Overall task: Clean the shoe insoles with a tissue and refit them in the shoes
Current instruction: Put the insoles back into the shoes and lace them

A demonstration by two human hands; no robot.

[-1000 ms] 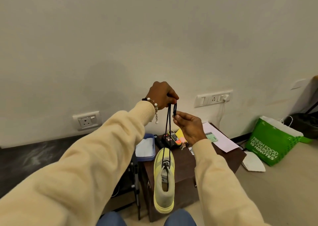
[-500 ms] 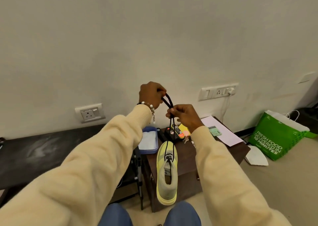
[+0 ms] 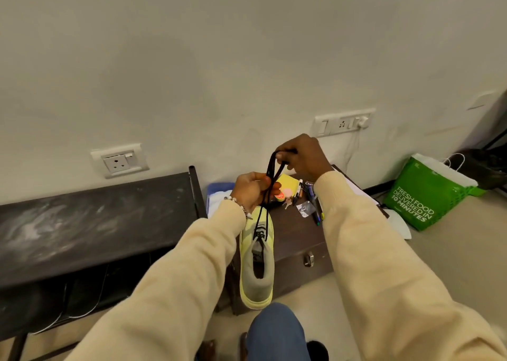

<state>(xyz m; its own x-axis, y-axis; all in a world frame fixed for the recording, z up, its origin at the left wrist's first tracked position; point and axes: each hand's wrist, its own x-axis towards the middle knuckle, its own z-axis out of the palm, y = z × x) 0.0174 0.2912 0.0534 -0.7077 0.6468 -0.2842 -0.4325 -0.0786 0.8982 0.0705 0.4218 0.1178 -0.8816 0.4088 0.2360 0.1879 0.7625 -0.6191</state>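
A pale yellow-green shoe (image 3: 256, 261) lies on the dark wooden cabinet (image 3: 299, 240), heel toward me, its opening dark so I cannot see an insole. Black laces (image 3: 270, 179) rise from its eyelets. My left hand (image 3: 251, 189) pinches the laces low, just above the shoe's toe end. My right hand (image 3: 300, 156) grips the top of the lace loop higher up and to the right. A blue box (image 3: 216, 193) with white tissue inside sits behind my left hand, partly hidden.
Pens, a yellow notepad (image 3: 286, 182), keys and papers crowd the cabinet's back. A dark bench (image 3: 93, 223) stands on the left, a green paper bag (image 3: 424, 196) on the floor at right. Wall sockets (image 3: 119, 161) are behind. My blue-clad knee (image 3: 277, 330) is below the shoe.
My left hand has dropped down the laces toward the shoe while my right hand rose to hold the top of the loop. The view has tilted down and left.
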